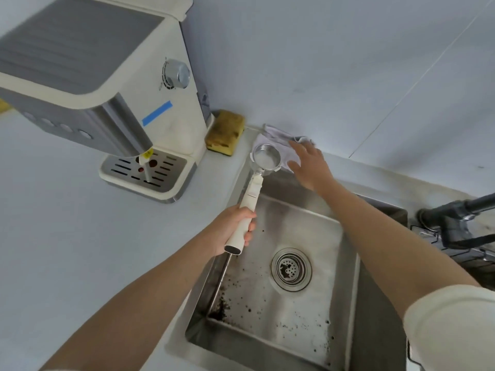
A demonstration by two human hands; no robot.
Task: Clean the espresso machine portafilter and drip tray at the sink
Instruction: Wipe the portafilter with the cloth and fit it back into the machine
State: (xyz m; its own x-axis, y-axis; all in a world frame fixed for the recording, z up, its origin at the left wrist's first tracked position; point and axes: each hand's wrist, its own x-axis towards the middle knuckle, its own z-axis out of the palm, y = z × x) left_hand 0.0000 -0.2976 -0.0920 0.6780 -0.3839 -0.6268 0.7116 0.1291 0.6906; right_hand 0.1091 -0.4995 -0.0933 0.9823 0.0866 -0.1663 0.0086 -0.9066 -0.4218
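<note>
My left hand [233, 230] grips the cream handle of the portafilter [265, 158], holding it above the sink's far left corner with its metal basket facing up. My right hand [310, 164] lies flat on a white cloth [276, 140] at the back rim of the sink, fingers spread, just right of the basket. The steel sink [345, 263] has dark coffee grounds scattered over its floor and a round drain strainer [291, 269]. The drip tray [150, 172] with its slotted metal grate sits in the base of the cream espresso machine [171, 113] on the counter at the left.
A worn yellow sponge [225, 132] leans by the wall between the machine and the sink. A dark tap [455, 218] stands at the sink's right side. Pale counter [67, 223] stretches left of the sink. The wall runs behind.
</note>
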